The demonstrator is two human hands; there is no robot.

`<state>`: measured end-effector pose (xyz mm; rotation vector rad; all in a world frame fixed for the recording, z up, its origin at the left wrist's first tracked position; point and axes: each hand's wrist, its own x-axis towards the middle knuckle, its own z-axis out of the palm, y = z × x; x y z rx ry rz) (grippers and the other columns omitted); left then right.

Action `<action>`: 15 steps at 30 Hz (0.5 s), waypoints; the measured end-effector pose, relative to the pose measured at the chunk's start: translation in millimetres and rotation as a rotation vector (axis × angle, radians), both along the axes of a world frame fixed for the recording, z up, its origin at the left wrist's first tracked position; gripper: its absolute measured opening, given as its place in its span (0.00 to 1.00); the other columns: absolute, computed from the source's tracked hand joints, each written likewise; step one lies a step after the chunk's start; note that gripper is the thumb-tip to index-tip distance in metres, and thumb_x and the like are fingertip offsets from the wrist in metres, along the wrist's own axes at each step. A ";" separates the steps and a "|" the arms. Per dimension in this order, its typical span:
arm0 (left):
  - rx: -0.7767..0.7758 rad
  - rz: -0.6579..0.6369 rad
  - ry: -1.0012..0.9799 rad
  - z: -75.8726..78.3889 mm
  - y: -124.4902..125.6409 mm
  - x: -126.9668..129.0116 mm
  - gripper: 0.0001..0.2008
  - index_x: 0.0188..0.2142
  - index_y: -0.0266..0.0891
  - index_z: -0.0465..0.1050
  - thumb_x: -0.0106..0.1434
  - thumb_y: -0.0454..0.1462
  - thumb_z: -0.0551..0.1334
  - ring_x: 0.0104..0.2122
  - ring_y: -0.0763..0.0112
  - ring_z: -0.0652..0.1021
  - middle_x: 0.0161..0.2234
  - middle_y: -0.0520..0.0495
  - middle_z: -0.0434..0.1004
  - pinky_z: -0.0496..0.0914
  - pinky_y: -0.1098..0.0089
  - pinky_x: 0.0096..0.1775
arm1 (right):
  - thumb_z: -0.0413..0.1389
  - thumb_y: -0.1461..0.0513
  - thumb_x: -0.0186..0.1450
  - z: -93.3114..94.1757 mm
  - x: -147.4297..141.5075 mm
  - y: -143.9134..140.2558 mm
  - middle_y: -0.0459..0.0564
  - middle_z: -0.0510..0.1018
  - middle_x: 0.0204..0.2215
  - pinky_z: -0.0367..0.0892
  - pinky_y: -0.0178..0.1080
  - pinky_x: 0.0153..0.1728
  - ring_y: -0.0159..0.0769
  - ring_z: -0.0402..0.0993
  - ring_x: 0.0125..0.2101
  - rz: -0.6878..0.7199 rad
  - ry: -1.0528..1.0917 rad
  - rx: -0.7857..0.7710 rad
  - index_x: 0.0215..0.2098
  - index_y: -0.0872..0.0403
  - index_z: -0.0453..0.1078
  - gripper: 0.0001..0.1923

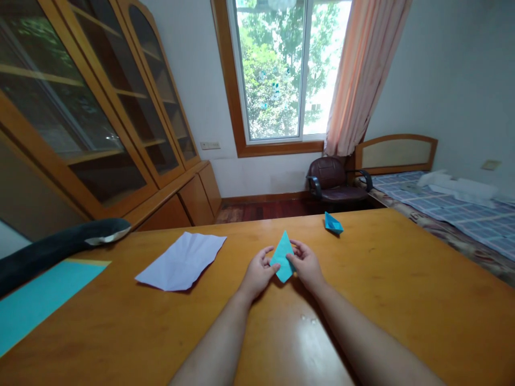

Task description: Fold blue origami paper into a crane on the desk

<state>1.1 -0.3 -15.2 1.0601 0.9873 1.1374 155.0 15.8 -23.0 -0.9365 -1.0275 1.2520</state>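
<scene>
A folded piece of turquoise paper (pixel 284 256), kite-shaped with its sharp point away from me, is held between my two hands over the wooden table (pixel 362 300). My left hand (pixel 259 272) pinches its left corner, thumb on top. On the opposite edge, my right hand (pixel 308 264) grips the paper with the thumb on its face and fingers behind. The undersides of the fingers are hidden by the paper. Farther off to the right, near the table's back edge, rests a small blue folded paper boat (pixel 333 223).
A creased white paper sheet (pixel 183 262) lies left of my hands. Turquoise paper (pixel 44 300) with a yellow edge is at the far left, beside a dark curved object (pixel 60 244). Beyond the table stand a brown armchair (pixel 338 179), a bed (pixel 450 209) and a glass-fronted cabinet (pixel 120 107).
</scene>
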 end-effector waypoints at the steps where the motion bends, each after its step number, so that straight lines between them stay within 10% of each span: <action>1: 0.002 0.016 -0.005 -0.2 0.7 0.1 0.38 0.53 0.34 0.64 0.43 0.41 0.73 0.29 0.69 0.77 0.28 0.49 0.77 0.70 0.70 0.34 | 0.65 0.57 0.48 -0.5 -1.0 -0.6 0.49 0.79 0.33 0.70 0.40 0.36 0.37 0.75 0.33 0.018 0.009 0.003 0.49 0.54 0.67 0.31; 8: 0.068 0.172 -0.063 -5.1 3.8 4.5 0.33 0.50 0.35 0.66 0.44 0.40 0.72 0.32 0.67 0.78 0.31 0.47 0.78 0.71 0.70 0.35 | 0.63 0.64 0.46 -4.0 -6.3 -5.2 0.45 0.77 0.30 0.66 0.34 0.26 0.31 0.70 0.24 0.170 -0.043 -0.021 0.63 0.55 0.54 0.48; 15: 0.064 0.010 -0.097 -2.6 -3.0 11.1 0.41 0.58 0.38 0.59 0.45 0.32 0.71 0.38 0.65 0.80 0.41 0.42 0.79 0.73 0.68 0.41 | 0.61 0.63 0.46 -0.5 -4.5 -5.2 0.44 0.78 0.32 0.67 0.34 0.28 0.31 0.70 0.25 0.075 -0.083 0.012 0.62 0.52 0.57 0.44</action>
